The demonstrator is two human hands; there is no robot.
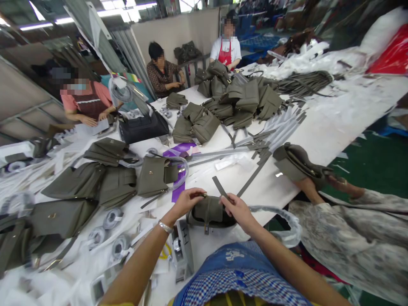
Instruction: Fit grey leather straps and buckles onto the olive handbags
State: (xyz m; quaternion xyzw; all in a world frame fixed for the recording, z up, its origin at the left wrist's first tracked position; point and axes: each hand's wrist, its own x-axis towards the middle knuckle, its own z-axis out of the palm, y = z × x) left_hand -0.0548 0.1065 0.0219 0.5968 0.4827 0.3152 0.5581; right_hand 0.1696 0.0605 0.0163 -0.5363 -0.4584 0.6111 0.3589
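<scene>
An olive-green handbag (208, 208) lies on the table right in front of me, its flap and a hanging tab toward my body. My left hand (188, 202) is closed at the bag's far left corner, thumb and fingers pinching its edge near a small metal fitting. Between the thumb and fingers of my right hand (237, 210) is a flat olive strap (219, 187), its free end pointing away from me above the bag's right side. A handle wrapped in clear plastic (287, 216) loops out to the right of the bag.
Several olive bags (242, 97) are heaped across the table (314, 131), with more at the left. A tape dispenser (183, 250) stands beside my left forearm. At the right, a co-worker's hands (307, 187) hold another bag (296, 163). Three people sit along the far side.
</scene>
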